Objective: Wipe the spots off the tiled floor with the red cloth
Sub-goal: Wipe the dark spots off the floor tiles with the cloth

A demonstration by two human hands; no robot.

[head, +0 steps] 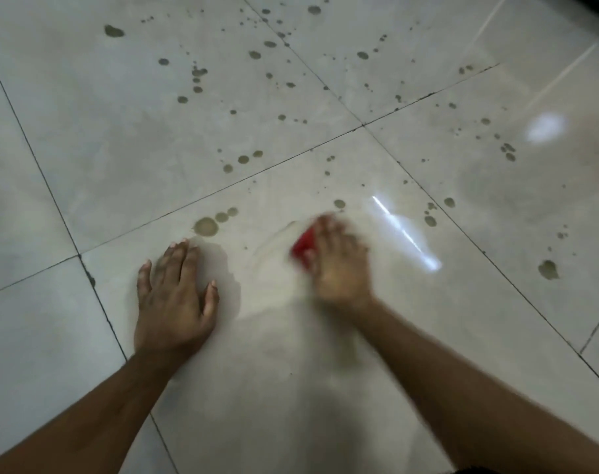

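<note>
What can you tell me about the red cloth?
The red cloth is bright red and looks soft and bunched up. Only a small part shows, poking out beside the thumb side of the right hand, which lies on top of it and presses it to the pale tiled floor. Both cloth and hand are blurred, so its edges, weave and full shape cannot be made out. It sits on the near tile, with brownish spots close by. The left hand does not touch it.
</note>
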